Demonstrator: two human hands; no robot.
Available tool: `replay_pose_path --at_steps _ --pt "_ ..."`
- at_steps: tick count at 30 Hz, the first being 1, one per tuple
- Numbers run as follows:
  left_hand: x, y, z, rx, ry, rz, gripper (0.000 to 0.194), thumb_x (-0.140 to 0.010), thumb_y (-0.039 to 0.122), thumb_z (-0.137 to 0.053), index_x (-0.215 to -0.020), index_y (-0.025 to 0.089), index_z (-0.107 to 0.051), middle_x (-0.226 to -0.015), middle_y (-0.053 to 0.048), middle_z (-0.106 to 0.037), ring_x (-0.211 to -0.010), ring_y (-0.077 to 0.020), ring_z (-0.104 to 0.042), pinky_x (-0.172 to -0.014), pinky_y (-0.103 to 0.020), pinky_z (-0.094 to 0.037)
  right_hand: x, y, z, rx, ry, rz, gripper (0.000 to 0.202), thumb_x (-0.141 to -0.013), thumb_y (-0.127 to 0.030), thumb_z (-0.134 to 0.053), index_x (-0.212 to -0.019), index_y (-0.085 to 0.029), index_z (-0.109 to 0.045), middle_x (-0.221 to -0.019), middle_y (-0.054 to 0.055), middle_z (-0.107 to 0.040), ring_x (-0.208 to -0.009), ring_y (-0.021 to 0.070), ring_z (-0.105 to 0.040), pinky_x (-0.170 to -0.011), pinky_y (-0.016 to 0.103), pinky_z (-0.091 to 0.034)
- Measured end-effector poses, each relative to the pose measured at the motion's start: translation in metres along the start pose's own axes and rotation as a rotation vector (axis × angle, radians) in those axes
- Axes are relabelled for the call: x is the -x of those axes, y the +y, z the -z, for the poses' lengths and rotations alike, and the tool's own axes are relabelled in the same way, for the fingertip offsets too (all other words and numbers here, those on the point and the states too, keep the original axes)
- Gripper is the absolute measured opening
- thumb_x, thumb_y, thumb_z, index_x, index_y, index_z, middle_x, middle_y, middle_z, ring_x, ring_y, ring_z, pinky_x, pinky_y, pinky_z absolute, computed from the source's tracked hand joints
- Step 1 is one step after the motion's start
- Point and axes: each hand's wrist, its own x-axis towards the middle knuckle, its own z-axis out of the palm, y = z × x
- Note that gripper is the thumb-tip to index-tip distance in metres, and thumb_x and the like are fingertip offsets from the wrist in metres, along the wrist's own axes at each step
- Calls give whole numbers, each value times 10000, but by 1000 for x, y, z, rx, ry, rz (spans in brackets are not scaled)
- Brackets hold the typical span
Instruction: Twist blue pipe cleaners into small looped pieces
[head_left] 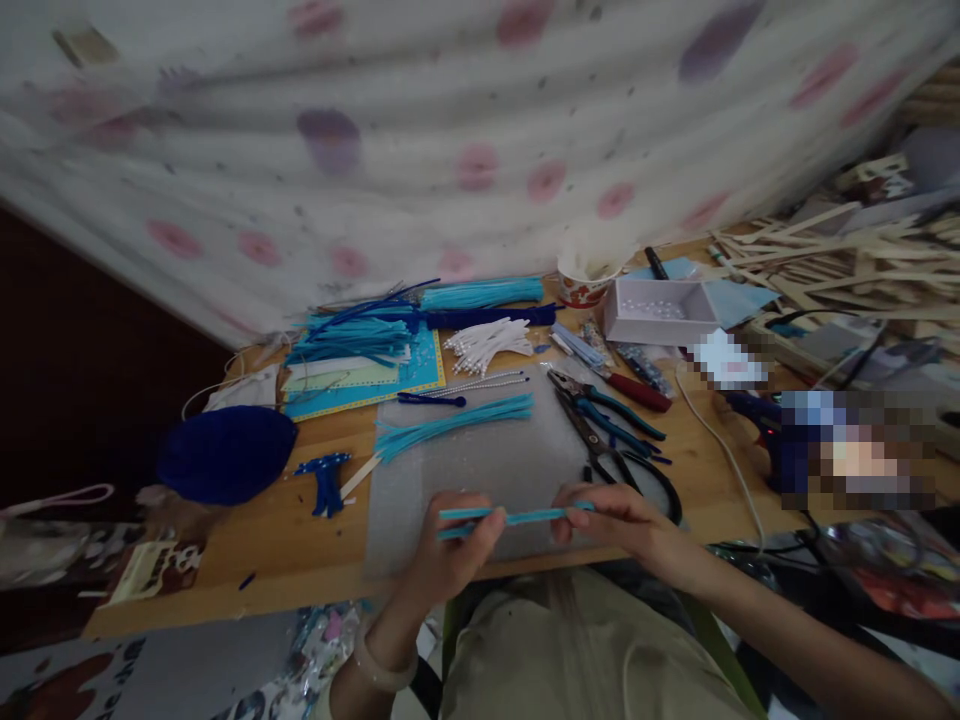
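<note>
Light blue fuzzy stems (pixel 525 517) stretch between my two hands, low over the front of the grey mat (pixel 442 480). My left hand (pixel 459 545) is closed on their left part, with loose ends poking out past the fingers. Thumb and fingers of my right hand (pixel 600 520) pinch the right end. Beyond the hands, a bundle of light blue stems (pixel 457 422) lies on the mat. Scissors (pixel 600 445) and blue-handled pliers (pixel 607 400) rest to the right. A dark blue bent piece (pixel 327 482) sits left of the mat.
White stems (pixel 489 345), blue stems (pixel 360 340) and a paper cup (pixel 583 280) stand at the back near the curtain. A white box (pixel 660 312) holds small beads. A dark blue round object (pixel 227 453) is at left. Wooden sticks (pixel 840 260) pile up at right; a cable (pixel 724 450) crosses the table.
</note>
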Motion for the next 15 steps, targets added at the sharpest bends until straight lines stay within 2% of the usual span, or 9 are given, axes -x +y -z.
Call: replay_pose_path --at_steps 3,6,8,10,11,12,13,15 --pt "-4 -6 -6 158 -44 98 506 -868 449 -529 -442 219 -383 -355 69 -331 -325 -81 -355 -390 -234 -316 2 1 5 432 94 323 240 -968 -240 -465 -998 -174 -694 -938 79 -665 -857 179 -622 -738 300 -489" --pt "-6 -8 -14 299 -92 165 482 -845 489 -441 -450 245 -311 -315 94 -228 -248 -76 -261 -316 -232 -295 4 5 15 972 249 702 296 -920 -112 -510 -1156 -221 -652 -995 81 -692 -941 205 -606 -873 386 -478" --pt "-5 -7 -17 347 -116 190 456 -836 488 -431 -466 249 -312 -319 99 -226 -238 -75 -240 -299 -232 -291 4 5 20 1150 359 813 349 -890 -65 -550 -1153 -268 -656 -977 56 -709 -954 207 -600 -949 426 -439" --pt "-2 -4 -16 353 -126 187 452 -836 476 -473 -475 235 -349 -343 88 -281 -266 -74 -292 -329 -227 -309 4 3 22 1039 345 751 268 -907 -147 -575 -1124 -275 -666 -951 51 -711 -930 206 -608 -918 409 -455" --pt "0 -1 -14 350 -118 177 449 -834 470 -511 -484 224 -377 -366 80 -321 -295 -72 -329 -359 -224 -320 3 1 22 885 274 658 196 -928 -257 -568 -1092 -257 -675 -936 60 -708 -901 208 -617 -861 389 -479" --pt "1 1 -11 331 -105 157 439 -829 466 -552 -499 214 -412 -396 70 -367 -333 -73 -367 -391 -223 -331 2 0 20 691 184 532 247 -944 -395 -526 -1034 -232 -687 -908 71 -703 -866 211 -626 -800 372 -495" --pt "3 4 -8 285 -97 128 418 -822 462 -589 -521 208 -450 -432 56 -417 -378 -81 -408 -425 -228 -346 1 0 18 476 91 379 404 -947 -524 -448 -952 -205 -695 -858 79 -696 -825 211 -634 -750 359 -503" --pt "6 10 -1 104 -89 42 360 -815 453 -630 -573 215 -513 -505 25 -500 -473 -112 -474 -494 -251 -385 0 2 11 60 -36 58 618 -939 -642 -302 -742 -177 -659 -687 63 -656 -687 191 -630 -692 345 -506"
